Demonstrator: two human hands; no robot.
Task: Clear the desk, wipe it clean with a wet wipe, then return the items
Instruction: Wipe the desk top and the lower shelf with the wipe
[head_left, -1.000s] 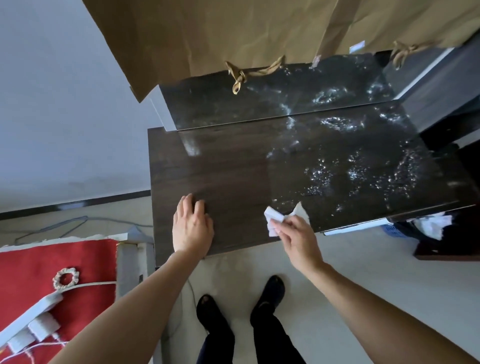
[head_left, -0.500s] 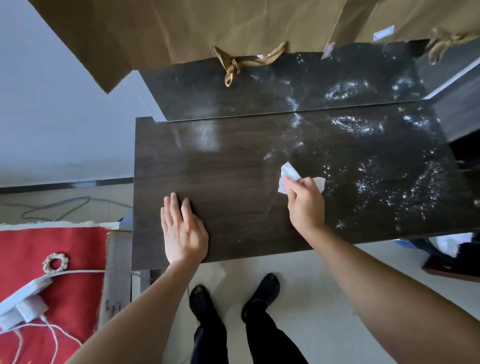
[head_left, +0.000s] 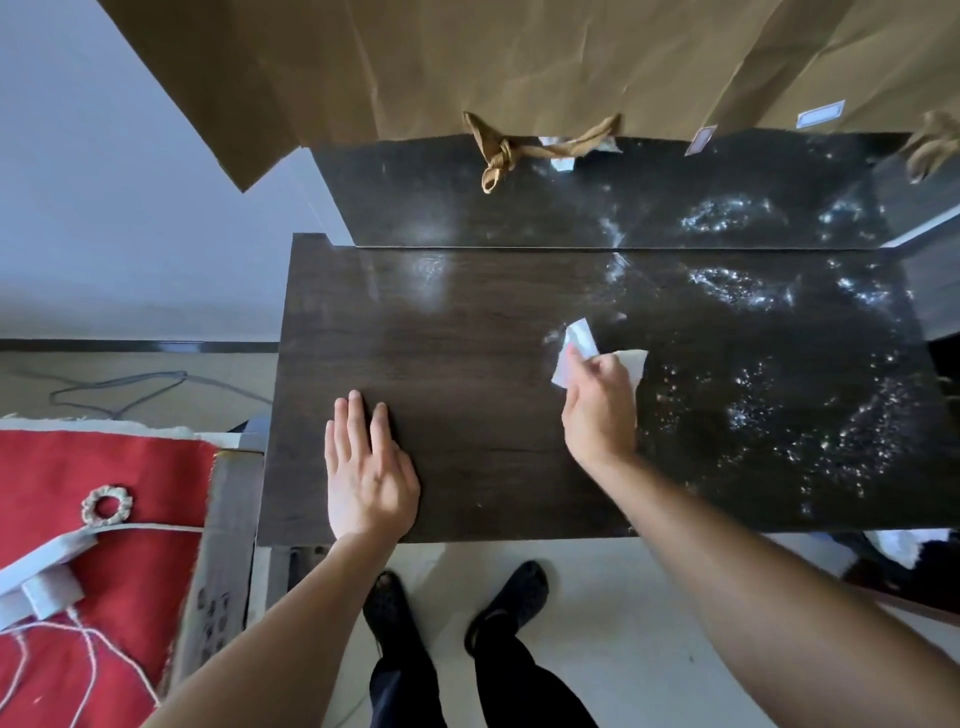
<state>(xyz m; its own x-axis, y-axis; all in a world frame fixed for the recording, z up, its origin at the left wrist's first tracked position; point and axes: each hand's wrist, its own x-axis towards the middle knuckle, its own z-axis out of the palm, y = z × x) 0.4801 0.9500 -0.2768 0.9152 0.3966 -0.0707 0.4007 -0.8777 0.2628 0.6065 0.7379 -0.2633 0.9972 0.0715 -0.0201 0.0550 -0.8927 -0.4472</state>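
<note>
A: Where is the wipe (head_left: 581, 336)?

B: Under the right hand (head_left: 600, 405), about the middle of the counter (head_left: 467, 322). The fingers are bent over it and grip it against the wood. Only two white corners poke out, one ahead of the fingertips and one to the right.

A: And the left hand (head_left: 371, 478)?

B: Flat on the counter near the front edge, fingers straight and together, holding nothing. I'd judge it is bracing.

A: Which way does the work lie from here?

B: The counter's long axis runs left to right. Droplets (head_left: 779, 415) speckle the surface right of the wipe and behind it, and the raised back ledge (head_left: 571, 208) too. The dull stretch lies to the left, between the hands and on to the left end. So the next strokes probably go leftward, and the right hand, which has the wipe, is the one to make them. The left hand sits in that path and would need to lift.

A: What can't you make out?

B: Most of the wipe is hidden by the hand, so I cannot tell how it is folded. The counter's right end runs out of view. Brown paper bags (head_left: 519, 67) hang over the back, with their bases cut off. A white cable and plug lie on a red mat (head_left: 78, 467) at the left. I cannot tell whether those are the cleared items.
</note>
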